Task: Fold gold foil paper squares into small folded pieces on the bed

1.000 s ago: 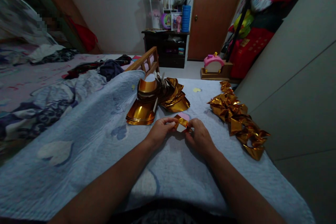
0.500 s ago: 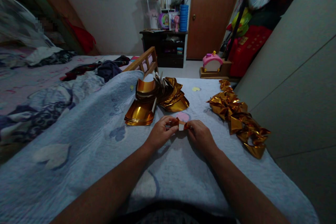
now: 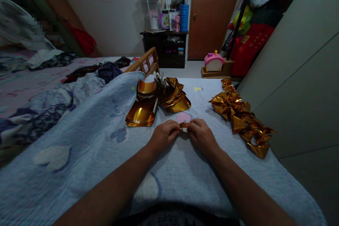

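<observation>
Left hand (image 3: 164, 135) and right hand (image 3: 201, 135) were both pinched on one small gold foil piece (image 3: 184, 125) over the blue quilt (image 3: 87, 155). Folded gold pieces (image 3: 242, 118) lay to the right, well apart.

Both forearms bare, coming up from bottom of view & converging twd centre: L forearm (image 3: 119, 180) from lower left, R forearm (image 3: 239, 189) from lower right. L hand (image 3: 164, 135) & R hand (image 3: 203, 136) sit low, close together, level w/ each other, backs up twd camera. Fingers curled in, thumbs tucked under. Tips of both hands meet in the middle in a tight pinch. Wrists approx straight.
</observation>
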The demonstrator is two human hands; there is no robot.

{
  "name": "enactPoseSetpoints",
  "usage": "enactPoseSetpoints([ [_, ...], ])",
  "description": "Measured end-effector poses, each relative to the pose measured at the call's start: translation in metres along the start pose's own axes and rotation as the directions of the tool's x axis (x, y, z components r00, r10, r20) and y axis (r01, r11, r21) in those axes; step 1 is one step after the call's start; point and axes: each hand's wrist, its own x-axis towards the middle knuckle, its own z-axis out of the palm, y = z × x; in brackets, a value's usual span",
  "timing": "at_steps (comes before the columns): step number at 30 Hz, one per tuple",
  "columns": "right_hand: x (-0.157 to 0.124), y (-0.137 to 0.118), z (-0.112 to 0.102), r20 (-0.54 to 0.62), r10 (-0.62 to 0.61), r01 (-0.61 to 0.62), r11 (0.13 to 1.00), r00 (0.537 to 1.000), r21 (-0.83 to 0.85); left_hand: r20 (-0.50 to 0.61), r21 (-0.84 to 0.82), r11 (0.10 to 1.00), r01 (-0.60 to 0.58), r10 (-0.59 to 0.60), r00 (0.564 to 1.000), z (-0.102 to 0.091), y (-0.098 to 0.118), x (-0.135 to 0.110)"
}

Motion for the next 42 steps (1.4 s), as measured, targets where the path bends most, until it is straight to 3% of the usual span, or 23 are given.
enactPoseSetpoints([
  [7,-0.003,0.002,0.002,0.024,0.067,-0.068,0.997,0.997,0.026,0.067,0.212,0.974,-0.080,0.067,0.995,0.002,-0.002,0.000],
  [18,0.000,0.007,-0.005,0.148,0.134,-0.115,0.985,0.980,-0.129,0.079,0.404,0.908,-0.111,0.087,0.993,0.008,-0.013,0.005],
  [25,-0.001,0.007,-0.010,0.207,0.100,-0.071,0.987,0.973,-0.146,0.083,0.442,0.886,-0.136,0.111,0.990,0.003,-0.011,0.002],
  [31,-0.001,0.004,-0.007,0.253,0.086,-0.064,0.994,0.964,-0.094,0.168,0.410,0.889,-0.205,0.148,0.975,0.004,-0.013,0.001],
  [42,0.002,-0.002,0.001,0.250,0.063,-0.036,0.993,0.966,-0.110,0.175,0.456,0.863,-0.217,0.152,0.973,0.006,-0.015,0.003],
])
